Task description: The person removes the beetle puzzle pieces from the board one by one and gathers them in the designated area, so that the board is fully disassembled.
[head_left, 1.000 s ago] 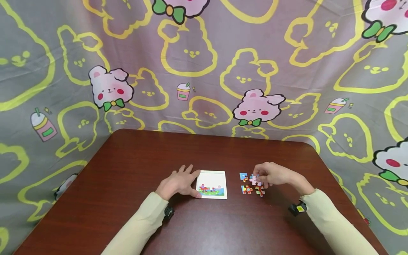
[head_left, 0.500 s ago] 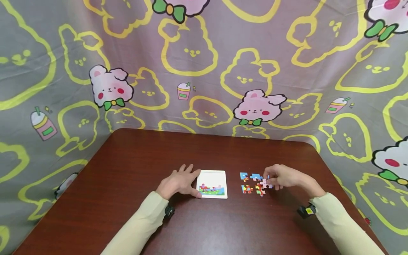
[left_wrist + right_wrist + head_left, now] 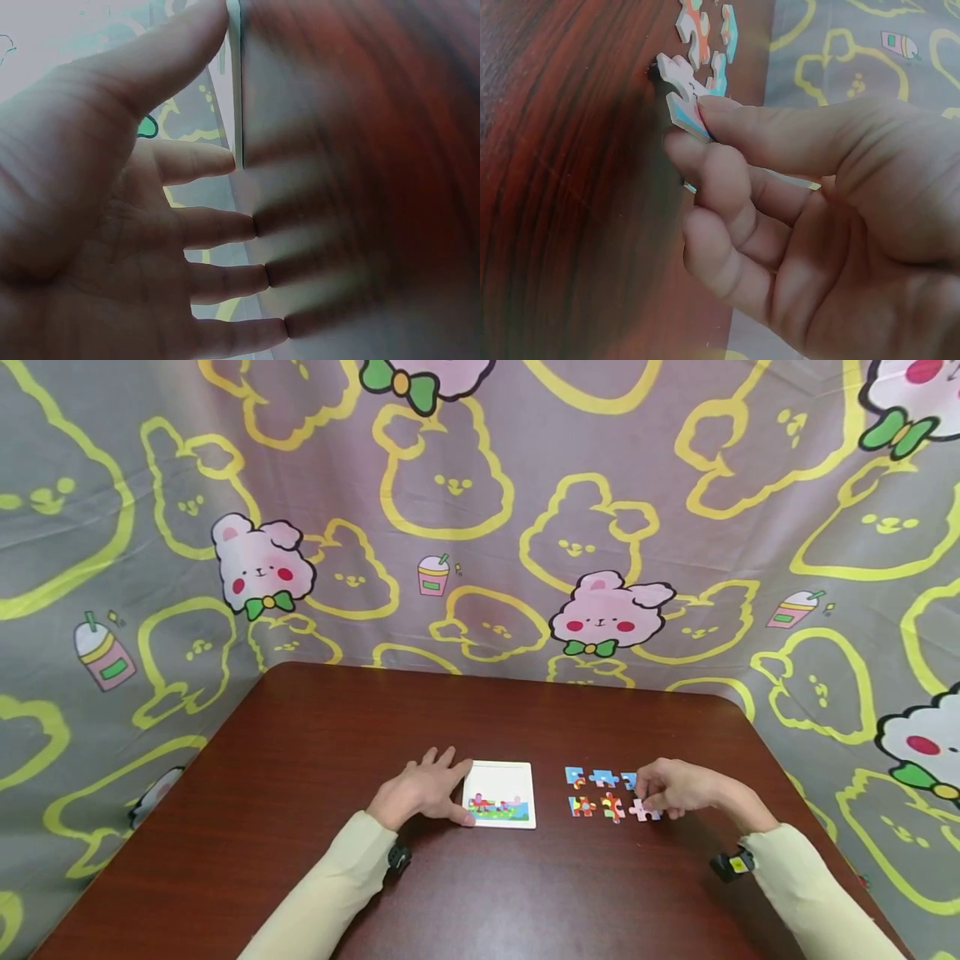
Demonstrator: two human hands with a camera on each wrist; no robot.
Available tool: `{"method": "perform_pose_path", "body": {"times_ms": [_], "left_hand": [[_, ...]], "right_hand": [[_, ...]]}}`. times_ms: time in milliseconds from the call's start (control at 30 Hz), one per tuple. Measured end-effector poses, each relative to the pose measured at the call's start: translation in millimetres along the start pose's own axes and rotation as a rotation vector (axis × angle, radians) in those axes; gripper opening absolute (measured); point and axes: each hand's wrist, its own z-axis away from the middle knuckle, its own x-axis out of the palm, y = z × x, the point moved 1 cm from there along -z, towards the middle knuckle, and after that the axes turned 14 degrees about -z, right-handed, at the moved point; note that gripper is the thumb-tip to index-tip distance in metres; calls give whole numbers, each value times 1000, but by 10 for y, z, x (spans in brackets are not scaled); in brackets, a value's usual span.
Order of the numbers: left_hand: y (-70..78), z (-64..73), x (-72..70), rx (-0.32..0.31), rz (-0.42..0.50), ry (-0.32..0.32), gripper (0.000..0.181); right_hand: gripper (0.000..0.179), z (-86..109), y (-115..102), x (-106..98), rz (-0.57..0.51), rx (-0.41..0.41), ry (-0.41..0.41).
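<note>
My right hand point(image 3: 677, 785) pinches a pink jigsaw piece point(image 3: 642, 810) between thumb and fingers, at the near right corner of a loose group of pieces. In the right wrist view that piece point(image 3: 676, 75) is tilted, one edge raised off the wood. Left of it lie a red-and-yellow piece point(image 3: 612, 807) and another reddish piece point(image 3: 581, 807). Behind these is a row of bluish pieces point(image 3: 602, 778), the rightmost partly hidden by my hand. My left hand point(image 3: 423, 787) is spread on the table, thumb and index finger touching the left edge of a white puzzle tray point(image 3: 498, 778).
Joined pieces with a colourful picture point(image 3: 498, 807) fill the near part of the tray; its far part is plain white. The dark wooden table point(image 3: 450, 893) ends at the back against a patterned cloth point(image 3: 480, 560).
My right hand has moved right and slightly nearer with the pink jigsaw piece, from among the other pieces to their near right corner. The left hand and tray have stayed in place.
</note>
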Motion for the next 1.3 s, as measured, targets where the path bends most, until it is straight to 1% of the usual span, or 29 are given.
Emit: {"method": "perform_pose_path", "body": {"times_ms": [200, 333, 400, 600, 767, 933, 1100, 1300], "left_hand": [[-1, -3, -1, -3, -3, -1, 96], [-2, -4, 8, -5, -6, -4, 96], [-2, -5, 11, -4, -5, -6, 96], [-9, -9, 4, -6, 3, -6, 96], [-12, 7, -3, -2, 5, -9, 96], [-15, 14, 1, -3, 4, -10, 96], [-17, 15, 4, -5, 11, -10, 96], [-24, 13, 16, -3, 3, -10, 96]], "right_hand": [[6, -13, 33, -3, -21, 14, -12], [10, -27, 42, 6, -17, 19, -5], [13, -30, 44, 13, -18, 39, 8], [23, -47, 36, 36, 26, 102, 67], [23, -58, -24, 48, 74, 122, 75], [16, -66, -144, 54, 150, 60, 98], [12, -113, -316, 98, 198, -55, 110], [13, -213, -478, 203, 179, -162, 99]]}}
